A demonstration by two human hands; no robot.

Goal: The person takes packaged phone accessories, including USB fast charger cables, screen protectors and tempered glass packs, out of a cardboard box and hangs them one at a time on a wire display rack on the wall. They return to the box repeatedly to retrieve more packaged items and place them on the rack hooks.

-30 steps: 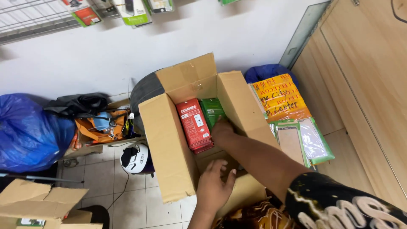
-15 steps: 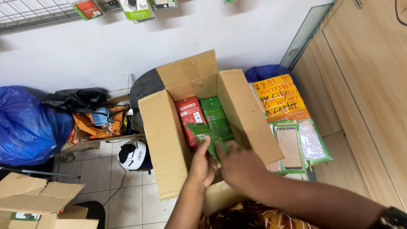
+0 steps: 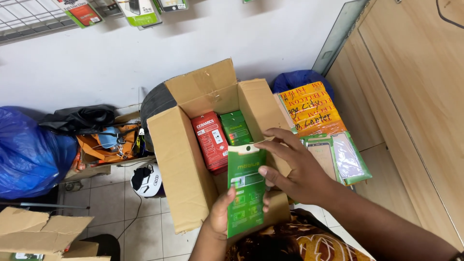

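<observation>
Both hands — left hand (image 3: 221,217), right hand (image 3: 295,166) — hold green packet (image 3: 246,188).

packets (image 3: 221,137) in box (image 3: 181,159) | bag (image 3: 29,152) left | helmet (image 3: 147,180) between

Packets in and around an open cardboard box

A flat green packet (image 3: 246,189) is held upright over the cardboard box (image 3: 186,164), the left hand (image 3: 221,217) under its lower edge and the right hand (image 3: 296,169) on its right side. Inside the box stand a red packet (image 3: 210,141) and a green packet (image 3: 235,127) side by side. To the right lie yellow-orange wrapped packs (image 3: 309,108) and green-edged clear packets (image 3: 345,157). Green and red hanging packets (image 3: 140,10) line the wall rack above.
</observation>
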